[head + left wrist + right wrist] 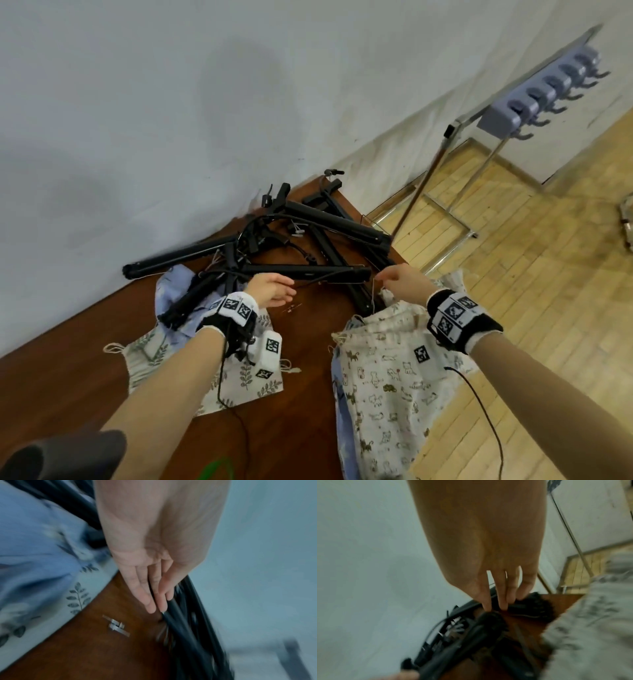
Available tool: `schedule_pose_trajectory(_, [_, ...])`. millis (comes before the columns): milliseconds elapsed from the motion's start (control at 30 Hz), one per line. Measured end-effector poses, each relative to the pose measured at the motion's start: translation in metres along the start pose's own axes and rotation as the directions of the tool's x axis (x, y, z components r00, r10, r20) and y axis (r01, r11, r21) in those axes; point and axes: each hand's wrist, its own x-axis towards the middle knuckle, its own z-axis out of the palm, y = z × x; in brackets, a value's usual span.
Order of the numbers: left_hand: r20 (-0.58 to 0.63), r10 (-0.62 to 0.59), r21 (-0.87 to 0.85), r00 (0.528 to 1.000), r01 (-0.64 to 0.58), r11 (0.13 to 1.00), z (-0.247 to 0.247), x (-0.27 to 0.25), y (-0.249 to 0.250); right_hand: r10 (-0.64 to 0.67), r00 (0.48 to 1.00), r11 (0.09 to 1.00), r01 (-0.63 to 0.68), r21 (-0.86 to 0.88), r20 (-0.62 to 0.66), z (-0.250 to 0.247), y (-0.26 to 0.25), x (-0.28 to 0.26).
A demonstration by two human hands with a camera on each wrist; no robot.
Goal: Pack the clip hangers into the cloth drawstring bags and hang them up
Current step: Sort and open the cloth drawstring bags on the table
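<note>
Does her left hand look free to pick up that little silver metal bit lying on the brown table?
Probably yes. The left hand is open, fingers straight beside a black hanger bar, and the small silver metal piece lies uncovered on the brown wooden table just beyond the fingertips.

- Clip hangers (274,240) — black, tangled in a loose heap at the far end of the table by the wall.
- Cat-print bag (387,387) — cream cloth, lying at the right edge, its mouth gathered toward the heap.
- Leaf-print bag (246,380) — cream with blue lining, lying flat on the left; hanger ends rest on its lining.
</note>
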Motion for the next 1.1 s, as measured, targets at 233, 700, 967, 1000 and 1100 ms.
schedule_pose_trajectory(233, [-0.111, 0.046, -0.064, 0.993, -0.054, 0.997, -0.092, -0.037, -0.054, -0.179, 0.982, 0.955, 0.19, 0.226, -0.067, 0.094, -0.075, 0.019])
schedule_pose_trajectory(700, [-0.415, 0.133, 0.524, 0.9, 0.117, 0.843, -0.138, -0.041, -0.149, -0.285, 0.958, 0.907, 0.267, -0.326, -0.009, 0.198, -0.095, 0.048])
schedule_pose_trajectory(967, [-0.265, 0.107, 0.871, 0.958, 0.19, 0.453, -0.106, -0.044, -0.155, -0.347, 0.938, 0.844, 0.31, -0.438, -0.004, 0.2, -0.09, 0.053])
schedule_pose_trajectory(1000, [-0.258, 0.118, 0.901, 0.959, 0.194, 0.387, -0.101, -0.044, -0.158, -0.365, 0.931, 0.829, 0.318, -0.459, -0.013, 0.199, -0.091, 0.052])
schedule_pose_trajectory(1100, [-0.235, 0.199, 0.946, 0.952, 0.177, 0.272, -0.095, -0.046, -0.163, -0.422, 0.907, 0.762, 0.349, -0.546, -0.009, 0.197, -0.091, 0.048])
